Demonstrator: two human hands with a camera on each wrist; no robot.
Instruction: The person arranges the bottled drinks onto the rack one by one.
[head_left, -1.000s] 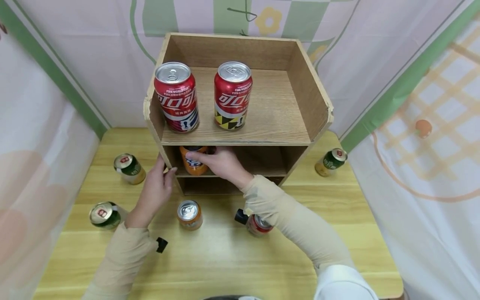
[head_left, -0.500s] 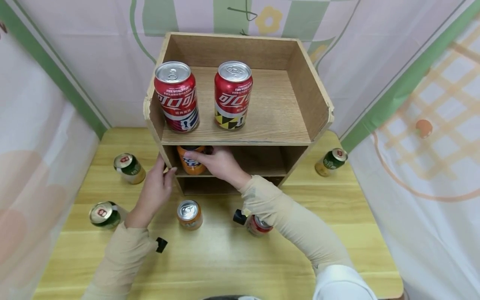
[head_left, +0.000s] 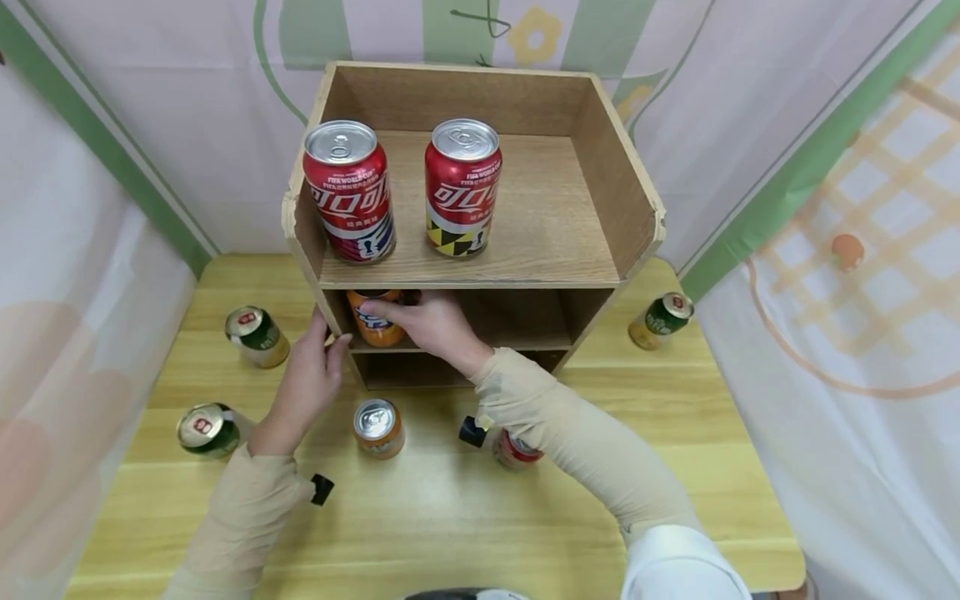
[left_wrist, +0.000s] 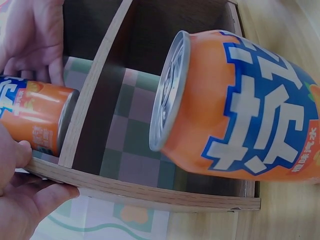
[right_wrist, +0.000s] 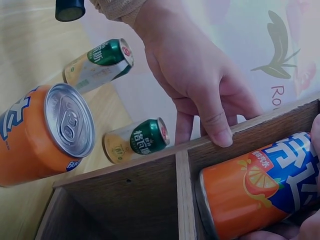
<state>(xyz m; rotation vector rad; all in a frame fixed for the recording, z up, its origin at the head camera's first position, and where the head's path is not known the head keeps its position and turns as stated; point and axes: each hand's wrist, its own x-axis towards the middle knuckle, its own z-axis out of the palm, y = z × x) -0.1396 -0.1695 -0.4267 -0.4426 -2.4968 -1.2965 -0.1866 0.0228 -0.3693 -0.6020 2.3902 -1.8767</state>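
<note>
A wooden shelf (head_left: 551,217) stands on the table, open towards me. In its middle compartment my right hand (head_left: 444,332) holds an upright orange soda can (head_left: 379,335), thumb across the front, close to the left side wall. The right wrist view shows that can (right_wrist: 240,195) resting with its base on the middle board; part of it is covered by the hand. My left hand (head_left: 309,379) grips the edge of the shelf's left side panel, its thumb at the front and the fingers outside, as the right wrist view also shows. Two red cola cans, a left one (head_left: 349,196) and a right one (head_left: 461,192), stand on top.
A second orange can (head_left: 378,440) stands on the table before the shelf. A red can (head_left: 513,450) is partly hidden by the right forearm. Green-and-gold cans stand left (head_left: 258,337), nearer left (head_left: 210,432) and right (head_left: 658,323). Fabric curtains (head_left: 825,333) enclose the table.
My right hand has slid the orange can a little to the left, towards the shelf's side wall. The left hand stays on the side panel. The head view has shifted slightly.
</note>
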